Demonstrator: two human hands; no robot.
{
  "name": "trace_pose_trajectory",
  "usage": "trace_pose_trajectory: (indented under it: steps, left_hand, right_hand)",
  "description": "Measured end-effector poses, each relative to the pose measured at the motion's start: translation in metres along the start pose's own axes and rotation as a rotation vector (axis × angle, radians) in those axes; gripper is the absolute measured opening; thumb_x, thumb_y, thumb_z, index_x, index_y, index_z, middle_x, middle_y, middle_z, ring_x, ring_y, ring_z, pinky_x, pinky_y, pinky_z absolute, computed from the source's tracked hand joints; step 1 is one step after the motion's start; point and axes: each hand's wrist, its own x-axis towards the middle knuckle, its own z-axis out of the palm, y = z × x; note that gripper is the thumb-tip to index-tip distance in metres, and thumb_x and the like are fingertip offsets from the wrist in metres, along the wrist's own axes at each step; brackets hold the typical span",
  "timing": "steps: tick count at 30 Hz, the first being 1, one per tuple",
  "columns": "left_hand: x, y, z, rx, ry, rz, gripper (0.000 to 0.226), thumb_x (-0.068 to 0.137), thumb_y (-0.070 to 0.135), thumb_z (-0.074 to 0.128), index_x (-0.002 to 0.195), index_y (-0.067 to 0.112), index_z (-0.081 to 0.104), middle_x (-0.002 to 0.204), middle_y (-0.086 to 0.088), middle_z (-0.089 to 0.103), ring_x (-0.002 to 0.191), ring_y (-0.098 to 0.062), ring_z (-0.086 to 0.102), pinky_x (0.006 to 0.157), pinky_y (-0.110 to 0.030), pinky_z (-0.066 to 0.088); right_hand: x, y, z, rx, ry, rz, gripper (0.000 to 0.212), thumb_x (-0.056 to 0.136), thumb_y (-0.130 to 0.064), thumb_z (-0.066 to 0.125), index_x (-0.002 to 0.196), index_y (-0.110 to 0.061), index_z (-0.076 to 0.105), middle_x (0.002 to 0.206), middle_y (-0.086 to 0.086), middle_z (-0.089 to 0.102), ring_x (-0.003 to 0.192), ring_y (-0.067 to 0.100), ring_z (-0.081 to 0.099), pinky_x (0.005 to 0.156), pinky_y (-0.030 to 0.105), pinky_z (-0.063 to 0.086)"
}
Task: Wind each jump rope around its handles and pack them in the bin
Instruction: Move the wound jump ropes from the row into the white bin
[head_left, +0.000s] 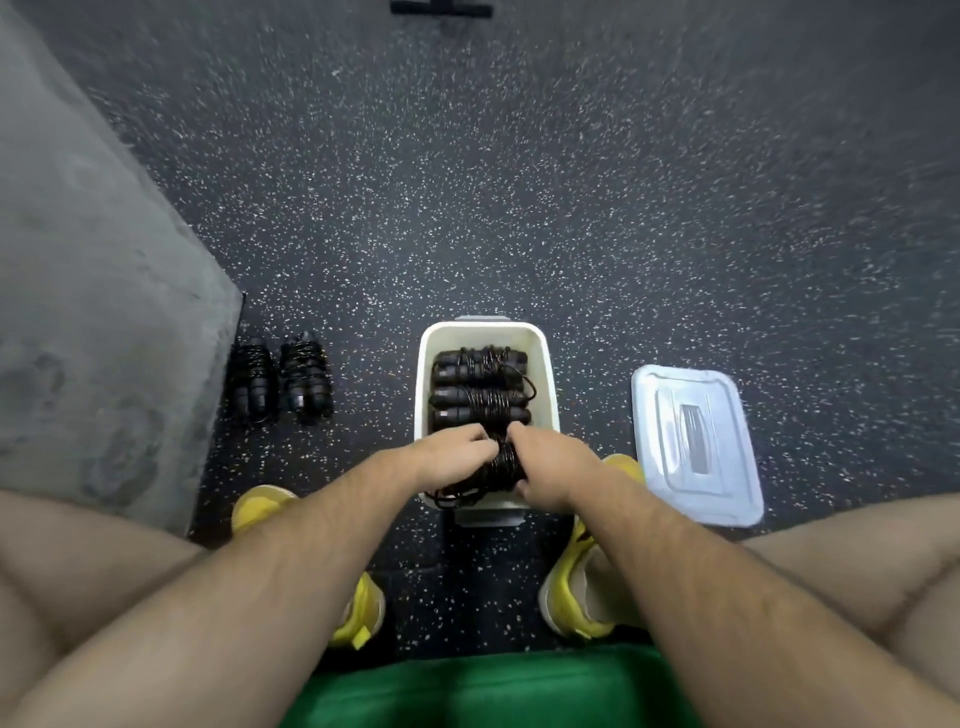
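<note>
A white bin (546, 364) stands on the floor between my feet. Two wound black jump ropes (480, 384) lie side by side in its far half. My left hand (448, 457) and my right hand (550, 470) both grip a third wound black jump rope (501, 467) over the bin's near end. A loose loop of its cord hangs over the near rim. Two more wound black ropes (283, 382) lie on the floor to the left of the bin.
The bin's clear lid (696, 441) lies flat on the floor to the right. A grey block (93, 312) stands at the left, next to the floor ropes. My yellow shoes (358, 608) flank the bin. Speckled dark rubber floor stretches ahead.
</note>
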Motion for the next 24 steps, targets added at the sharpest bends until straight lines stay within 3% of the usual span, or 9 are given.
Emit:
trace_pose_trajectory:
  steps: [8, 12, 16, 24]
  left_hand:
    - [0.009, -0.009, 0.0, 0.153, -0.024, 0.004, 0.047, 0.08, 0.055, 0.035, 0.095, 0.022, 0.066, 0.096, 0.0, 0.069, 0.094, -0.02, 0.063, 0.088, -0.039, 0.05]
    - [0.012, -0.017, 0.002, 0.199, 0.016, 0.039, 0.033, 0.093, 0.043, 0.043, 0.105, 0.025, 0.068, 0.097, 0.005, 0.07, 0.09, -0.014, 0.063, 0.084, -0.035, 0.052]
    - [0.014, -0.02, 0.006, 0.224, 0.036, 0.055, 0.033, 0.093, 0.044, 0.046, 0.108, 0.026, 0.069, 0.095, 0.007, 0.07, 0.089, -0.014, 0.064, 0.082, -0.035, 0.054]
    - [0.017, -0.026, 0.006, 0.366, -0.011, 0.086, 0.036, 0.103, 0.047, 0.043, 0.124, 0.028, 0.065, 0.116, 0.005, 0.07, 0.106, -0.017, 0.062, 0.095, -0.037, 0.049]
  right_hand:
    - [0.009, 0.001, 0.007, 0.172, -0.103, 0.029, 0.034, 0.084, -0.034, 0.06, 0.107, -0.018, 0.04, 0.115, 0.007, 0.059, 0.107, 0.031, 0.058, 0.078, 0.034, 0.042]
    - [0.01, 0.002, 0.01, 0.17, -0.095, -0.026, 0.057, 0.086, -0.037, 0.057, 0.141, -0.03, 0.041, 0.127, 0.001, 0.058, 0.117, 0.024, 0.057, 0.094, 0.035, 0.047]
    - [0.011, 0.0, 0.014, 0.131, -0.096, -0.022, 0.052, 0.085, -0.035, 0.058, 0.135, -0.031, 0.045, 0.121, 0.001, 0.059, 0.112, 0.025, 0.059, 0.09, 0.037, 0.05]
    - [0.011, -0.003, 0.019, 0.066, -0.102, -0.006, 0.045, 0.088, -0.03, 0.056, 0.133, -0.028, 0.048, 0.12, 0.005, 0.055, 0.112, 0.029, 0.057, 0.085, 0.038, 0.048]
